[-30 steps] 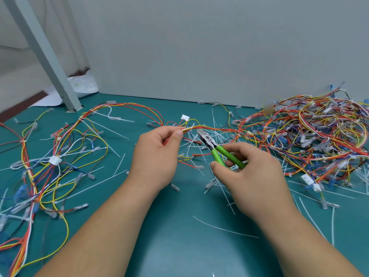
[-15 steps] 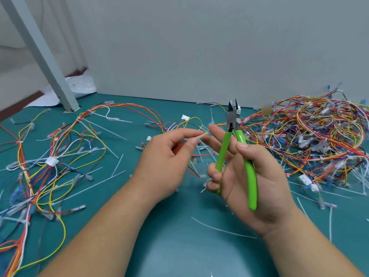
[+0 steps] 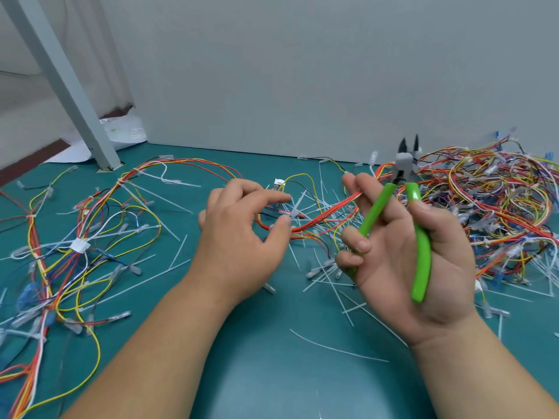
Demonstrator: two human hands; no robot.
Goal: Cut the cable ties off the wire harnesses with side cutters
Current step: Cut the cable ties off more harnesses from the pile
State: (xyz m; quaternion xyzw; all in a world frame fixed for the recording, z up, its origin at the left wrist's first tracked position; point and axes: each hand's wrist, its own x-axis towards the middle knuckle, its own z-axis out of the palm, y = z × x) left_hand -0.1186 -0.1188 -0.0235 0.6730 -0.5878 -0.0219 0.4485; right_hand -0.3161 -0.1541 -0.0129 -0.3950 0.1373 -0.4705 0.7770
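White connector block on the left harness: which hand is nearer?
Left. Left hand is right of the connector block; right hand, gripping side cutters, sits farther right.

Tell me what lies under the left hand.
Red and orange harness wires and cut cable ties show on the green mat just past the fingertips of the left hand. Whatever lies directly beneath the palm is covered by the hand itself.

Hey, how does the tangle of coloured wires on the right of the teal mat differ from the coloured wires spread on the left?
The right tangle is a dense heap, strands piled on each other; the left wires lie loosely spread. The right tangle hides the teal mat beneath; between the left wires' loops the mat shows. Both mix red, yellow, blue and white strands.
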